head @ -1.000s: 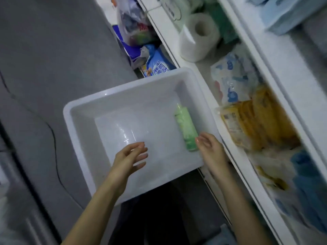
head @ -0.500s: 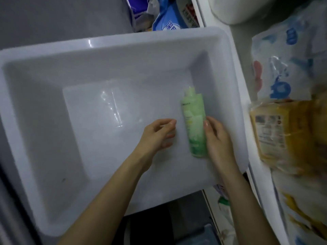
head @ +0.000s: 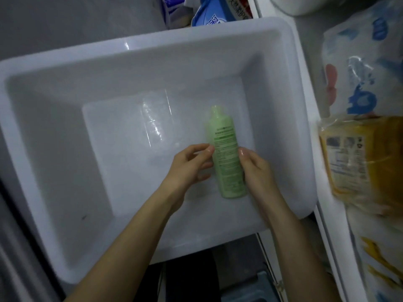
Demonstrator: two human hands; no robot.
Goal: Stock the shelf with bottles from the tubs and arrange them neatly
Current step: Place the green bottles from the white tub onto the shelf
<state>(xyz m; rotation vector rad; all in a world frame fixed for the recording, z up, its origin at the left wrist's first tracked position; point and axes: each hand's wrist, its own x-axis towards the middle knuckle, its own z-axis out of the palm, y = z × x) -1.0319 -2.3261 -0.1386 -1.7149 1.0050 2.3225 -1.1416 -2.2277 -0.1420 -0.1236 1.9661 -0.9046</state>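
Observation:
A single green bottle (head: 224,149) lies flat on the bottom of a large white tub (head: 152,40), cap pointing away from me, near the tub's right wall. My right hand (head: 255,168) lies against the bottle's right side with the thumb on its label and the other fingers hidden behind it. My left hand (head: 189,166) is on the bottle's left side, fingers loosely curved, with a fingertip touching the bottle's edge. The white shelf edge (head: 305,105) runs directly along the tub's right side.
On the shelf to the right lie a yellow packet (head: 359,160) and white-and-blue wrapped packs (head: 359,73). A blue bag (head: 218,12) sits beyond the tub's far rim. Grey floor (head: 65,18) lies to the left. Apart from the bottle, the tub holds nothing.
The view has moved closer over the tub. My left hand has moved right until it touches the bottle, and my right hand has settled against the bottle's right side.

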